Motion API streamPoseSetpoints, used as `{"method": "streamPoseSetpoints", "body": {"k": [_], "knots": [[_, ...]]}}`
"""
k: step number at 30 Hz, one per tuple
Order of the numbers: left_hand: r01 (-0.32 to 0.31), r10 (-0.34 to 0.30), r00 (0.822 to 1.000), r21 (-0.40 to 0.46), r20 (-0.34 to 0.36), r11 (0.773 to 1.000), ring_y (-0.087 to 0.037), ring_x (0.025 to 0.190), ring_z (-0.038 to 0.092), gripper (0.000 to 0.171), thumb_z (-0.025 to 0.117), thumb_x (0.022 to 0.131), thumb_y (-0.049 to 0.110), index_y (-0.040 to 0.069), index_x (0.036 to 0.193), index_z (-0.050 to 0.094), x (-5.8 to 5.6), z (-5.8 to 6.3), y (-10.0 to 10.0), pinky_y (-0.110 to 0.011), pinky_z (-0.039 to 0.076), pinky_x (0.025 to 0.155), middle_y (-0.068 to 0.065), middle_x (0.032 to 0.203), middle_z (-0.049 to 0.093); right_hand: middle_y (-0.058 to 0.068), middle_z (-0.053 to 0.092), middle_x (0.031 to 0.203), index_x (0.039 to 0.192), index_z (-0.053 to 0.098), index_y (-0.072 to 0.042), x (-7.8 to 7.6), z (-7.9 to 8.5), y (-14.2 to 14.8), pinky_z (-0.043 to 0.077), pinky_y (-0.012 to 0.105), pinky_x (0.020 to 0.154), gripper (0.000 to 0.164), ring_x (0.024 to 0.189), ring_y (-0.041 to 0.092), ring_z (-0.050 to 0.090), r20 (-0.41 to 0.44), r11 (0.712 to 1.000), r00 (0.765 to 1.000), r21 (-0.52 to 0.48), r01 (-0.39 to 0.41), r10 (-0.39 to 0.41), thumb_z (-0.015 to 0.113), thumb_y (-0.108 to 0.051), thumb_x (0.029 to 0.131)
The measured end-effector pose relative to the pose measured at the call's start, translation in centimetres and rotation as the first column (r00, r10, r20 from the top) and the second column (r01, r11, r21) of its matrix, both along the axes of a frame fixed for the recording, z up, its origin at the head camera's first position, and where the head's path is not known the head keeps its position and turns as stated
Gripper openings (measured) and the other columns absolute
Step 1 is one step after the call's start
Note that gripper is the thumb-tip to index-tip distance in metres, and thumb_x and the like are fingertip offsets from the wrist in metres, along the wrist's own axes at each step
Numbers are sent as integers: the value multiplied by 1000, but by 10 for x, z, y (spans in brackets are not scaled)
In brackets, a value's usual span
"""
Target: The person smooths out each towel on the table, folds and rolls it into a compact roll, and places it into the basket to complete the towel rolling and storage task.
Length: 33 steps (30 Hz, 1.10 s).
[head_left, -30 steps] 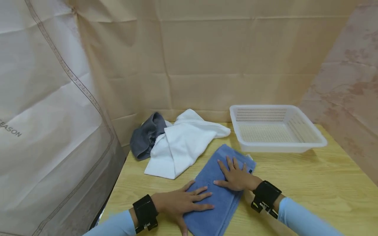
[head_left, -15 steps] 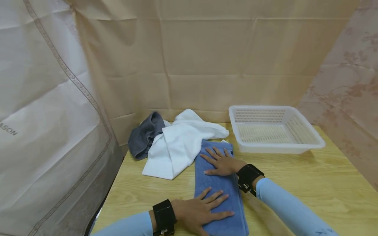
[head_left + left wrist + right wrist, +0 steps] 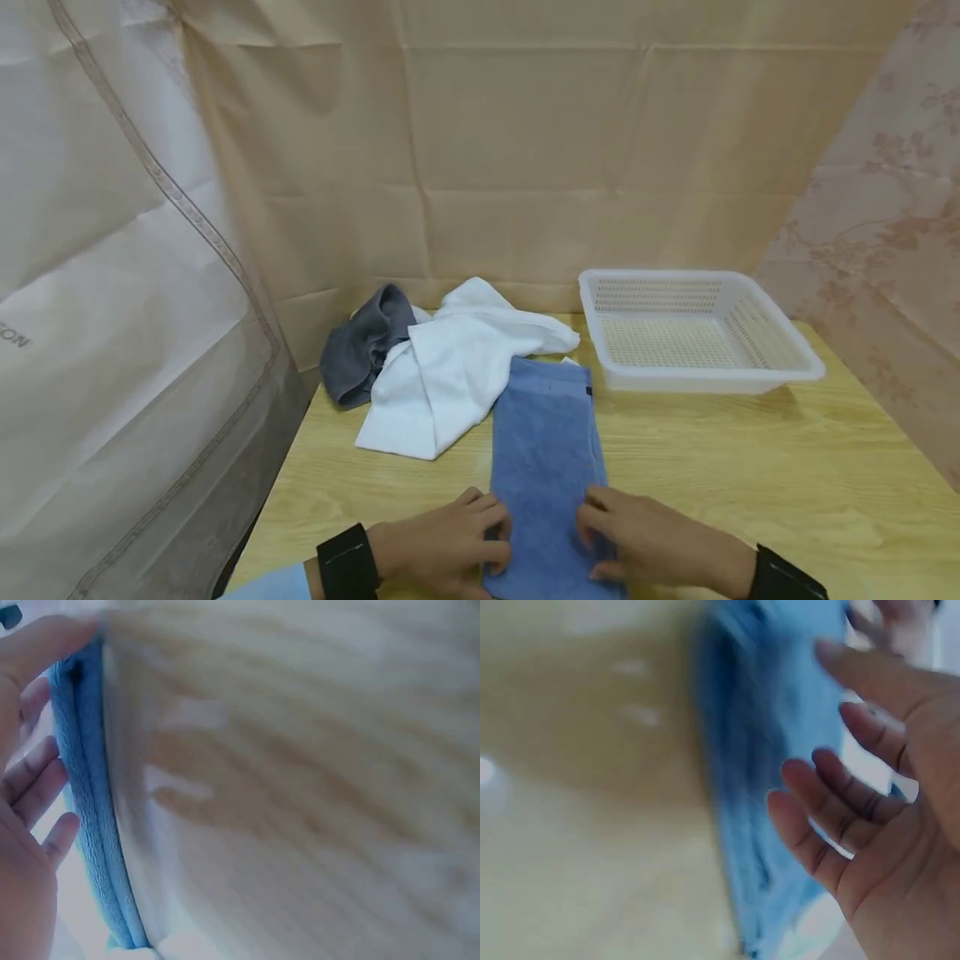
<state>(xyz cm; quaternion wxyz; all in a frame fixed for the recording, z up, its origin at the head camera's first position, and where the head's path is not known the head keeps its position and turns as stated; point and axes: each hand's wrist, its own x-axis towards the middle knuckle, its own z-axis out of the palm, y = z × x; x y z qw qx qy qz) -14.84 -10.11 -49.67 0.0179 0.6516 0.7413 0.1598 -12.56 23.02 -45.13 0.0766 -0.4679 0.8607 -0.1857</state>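
A folded blue towel (image 3: 543,450) lies lengthwise on the wooden table, its far end touching a crumpled white towel (image 3: 457,367). At the blue towel's left edge is my left hand (image 3: 450,537), fingers loosely bent; the left wrist view has its thumb (image 3: 52,641) by one end of the layered fold (image 3: 94,795). Over the opposite edge hovers my right hand (image 3: 648,533). Its fingers (image 3: 806,829) are spread and relaxed beside the blurred cloth (image 3: 742,750) in the right wrist view, gripping nothing. The near end of the towel runs out of the head view.
A dark grey towel (image 3: 367,346) is bunched beside the white one at the back left. At the back right stands a white perforated plastic basket (image 3: 705,382). Beige cloth (image 3: 525,150) hangs behind the table (image 3: 750,467), with pale drapes at both sides.
The blue towel has turned from slanted to nearly straight. Both hands, earlier flat on it, have lifted; the right has drawn back toward me and both now flank its near part.
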Motion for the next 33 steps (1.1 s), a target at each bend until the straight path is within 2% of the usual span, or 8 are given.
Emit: {"method": "streamPoseSetpoints", "body": {"k": [5,13,15,18,22,25,28,33], "knots": [[-19,18,998,-20,-63,1000,-4,94,37,30,59,101,56,27,98,51,-2,3,-7,-19,26,82,12,106,42,-16,45,97,101,60,-26,23,-21,6,33,6,64,25,76,-8,39,-91,997,993,-11,-74,73,69,-49,97],[-29,36,993,67,-116,997,-1,91,41,20,63,101,44,25,103,59,5,-1,0,-16,37,82,13,100,47,-15,47,97,92,61,-24,29,-29,1,31,10,72,25,83,-2,38,-354,988,926,-30,-149,129,77,-42,91],[-33,39,995,75,-87,997,0,90,43,14,63,101,38,24,104,61,7,0,0,-15,39,84,13,99,50,-14,54,100,99,65,-22,30,-28,3,38,9,74,18,87,-4,46,-278,990,953,-41,-135,119,78,-30,92],[-77,76,997,38,22,996,2,95,50,15,59,105,32,21,113,63,8,2,1,-13,42,88,12,103,57,-14,62,108,112,68,-18,29,-25,9,48,15,75,17,95,-3,56,11,996,999,-84,-35,36,72,-16,96],[-175,173,953,-12,250,984,4,99,55,22,50,109,24,18,128,59,4,4,1,-12,45,87,11,112,62,-15,66,99,117,61,-18,23,-24,18,53,21,66,17,82,-5,59,324,969,944,-211,133,-59,66,-12,102],[-217,196,921,27,336,976,6,93,54,22,51,109,17,21,129,59,-1,4,3,-10,46,81,11,111,61,-13,66,88,108,57,-19,19,-27,21,52,21,60,16,71,-6,55,341,938,939,-311,155,-42,66,-9,101],[-229,186,916,83,356,970,5,89,53,22,55,106,10,21,123,65,-4,3,6,-8,45,78,9,109,58,-13,66,87,100,61,-20,15,-30,22,51,20,58,13,71,-6,56,323,929,945,-334,162,-49,68,-9,100],[-197,165,950,101,267,975,2,100,56,23,58,103,8,16,117,74,-7,3,6,-8,44,86,4,117,58,-17,62,93,91,70,-24,14,-32,22,50,17,61,14,77,-5,56,176,942,977,-291,166,-118,77,-12,94]]}}
